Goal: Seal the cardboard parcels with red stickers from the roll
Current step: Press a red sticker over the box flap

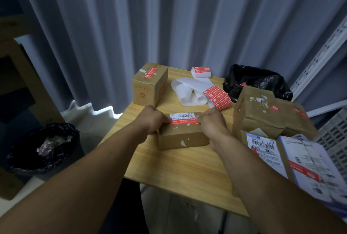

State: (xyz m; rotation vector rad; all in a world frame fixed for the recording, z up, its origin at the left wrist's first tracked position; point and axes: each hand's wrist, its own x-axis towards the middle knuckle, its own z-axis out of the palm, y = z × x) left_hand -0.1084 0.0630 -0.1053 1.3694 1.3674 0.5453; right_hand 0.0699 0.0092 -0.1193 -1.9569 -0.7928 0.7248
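Observation:
A small flat cardboard parcel (183, 136) lies on the wooden table (180, 173) with a white barcode label and a red sticker (185, 121) across its top. My left hand (152, 119) curls round the parcel's left end, fingers at the sticker's left tip. On the right end, my right hand (213, 123) grips the parcel, its fingers at the sticker's other tip. The sticker roll (201, 71) stands at the table's far edge. Its white backing strip (187, 91) trails toward me with several red stickers (217, 97) on it.
A sealed brown box (149, 85) stands far left on the table. A black bag (257, 81) sits far right. Larger worn boxes (270, 115) and labelled parcels (300, 164) crowd the right side. A black-lined bin (43, 147) stands on the floor at left. Curtains hang behind.

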